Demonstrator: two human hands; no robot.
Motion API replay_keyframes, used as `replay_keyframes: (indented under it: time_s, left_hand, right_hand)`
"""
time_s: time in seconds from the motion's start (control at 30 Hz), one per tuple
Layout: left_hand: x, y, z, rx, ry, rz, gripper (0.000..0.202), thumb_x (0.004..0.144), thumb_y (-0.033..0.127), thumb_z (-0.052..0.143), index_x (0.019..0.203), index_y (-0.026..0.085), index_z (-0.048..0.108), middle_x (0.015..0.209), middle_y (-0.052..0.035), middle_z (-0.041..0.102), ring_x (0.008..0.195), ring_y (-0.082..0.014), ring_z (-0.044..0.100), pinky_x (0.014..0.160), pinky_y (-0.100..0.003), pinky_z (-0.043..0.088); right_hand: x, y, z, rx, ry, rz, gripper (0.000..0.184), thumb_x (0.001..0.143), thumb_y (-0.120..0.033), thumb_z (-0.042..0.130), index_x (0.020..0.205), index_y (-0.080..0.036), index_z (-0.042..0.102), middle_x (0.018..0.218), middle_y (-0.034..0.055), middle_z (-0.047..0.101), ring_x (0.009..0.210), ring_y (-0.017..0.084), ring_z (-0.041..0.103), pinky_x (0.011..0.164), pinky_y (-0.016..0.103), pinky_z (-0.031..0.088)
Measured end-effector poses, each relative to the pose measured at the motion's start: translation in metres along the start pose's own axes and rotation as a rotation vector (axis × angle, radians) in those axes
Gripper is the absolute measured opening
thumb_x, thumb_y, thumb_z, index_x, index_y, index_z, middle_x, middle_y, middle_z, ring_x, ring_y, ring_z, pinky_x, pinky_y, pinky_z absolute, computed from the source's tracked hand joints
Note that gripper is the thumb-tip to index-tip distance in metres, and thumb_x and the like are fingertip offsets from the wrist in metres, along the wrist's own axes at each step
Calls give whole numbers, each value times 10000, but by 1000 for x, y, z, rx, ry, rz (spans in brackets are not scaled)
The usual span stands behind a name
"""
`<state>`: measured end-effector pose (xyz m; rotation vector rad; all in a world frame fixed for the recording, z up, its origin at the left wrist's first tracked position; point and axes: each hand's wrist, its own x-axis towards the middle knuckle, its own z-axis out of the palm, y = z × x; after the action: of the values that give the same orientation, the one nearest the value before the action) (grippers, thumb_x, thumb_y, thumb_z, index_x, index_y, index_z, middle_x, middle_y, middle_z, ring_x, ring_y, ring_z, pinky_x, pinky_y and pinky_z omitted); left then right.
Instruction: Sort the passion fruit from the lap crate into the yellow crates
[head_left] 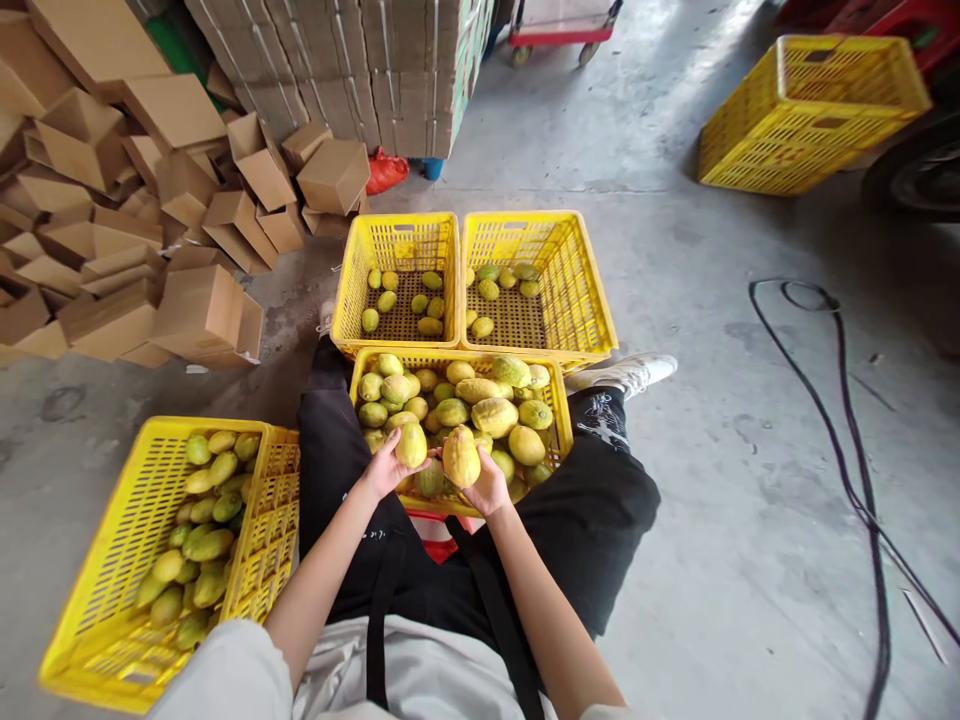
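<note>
I sit with a yellow crate [562, 420] full of yellow-green fruits between my knees. My left hand [384, 468] is closed around a small yellow-green fruit [411, 444] at the crate's near edge. My right hand [487, 488] grips a larger yellow fruit [460, 456] right beside it. Both fruits are held just above the pile, nearly touching each other.
Two yellow crates [457, 270] side by side beyond hold a few fruits each. Another yellow crate [112, 560] of greener fruits stands at my left. Cardboard boxes [112, 200] pile at back left. An upturned yellow crate [810, 110] and a black cable [847, 470] lie to the right.
</note>
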<state>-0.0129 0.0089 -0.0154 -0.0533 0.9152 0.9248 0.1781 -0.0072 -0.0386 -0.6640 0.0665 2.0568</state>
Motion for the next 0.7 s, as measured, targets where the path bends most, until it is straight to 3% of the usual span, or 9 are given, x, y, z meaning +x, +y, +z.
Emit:
replay_keyframes:
  time_s: [0.17,0.3,0.43,0.57,0.7]
  left_hand:
    - [-3,-3,1,146,-17,57,353,767,280,645,1097,179,568,983,-80,639,922,-239,638,855,-426,493]
    - [-5,-4,3,187,-23,36,351,745,262,661,1075,160,602,917,-68,632,768,-195,642,701,-335,526]
    - [-4,-3,4,156,33,36,296,739,271,657,1005,154,601,872,-71,638,726,-195,641,607,-294,504]
    - [-3,0,3,101,63,20,271,756,298,613,977,143,589,839,-77,644,727,-205,644,643,-333,514]
    - [-1,2,0,-31,59,2,327,797,333,475,1008,104,574,866,-129,656,868,-285,642,763,-470,506]
  right_hand:
    - [-1,-6,-3,56,54,-33,353,792,-403,550,1097,-232,595,974,30,713,971,220,654,897,408,515]
    - [-1,-7,-1,44,62,-20,356,814,-450,515,1064,-214,607,1039,55,699,1023,230,633,868,403,526]
    - [0,-5,-1,-8,74,17,308,826,-403,527,1097,-270,585,1019,18,702,955,223,656,787,410,554]
    - [0,-6,-1,-10,57,2,349,821,-412,527,1138,-270,562,1001,23,704,884,208,668,681,353,564]
    - [-3,-9,1,-11,9,-28,370,808,-403,493,1131,-237,568,1092,58,681,992,253,633,750,427,550]
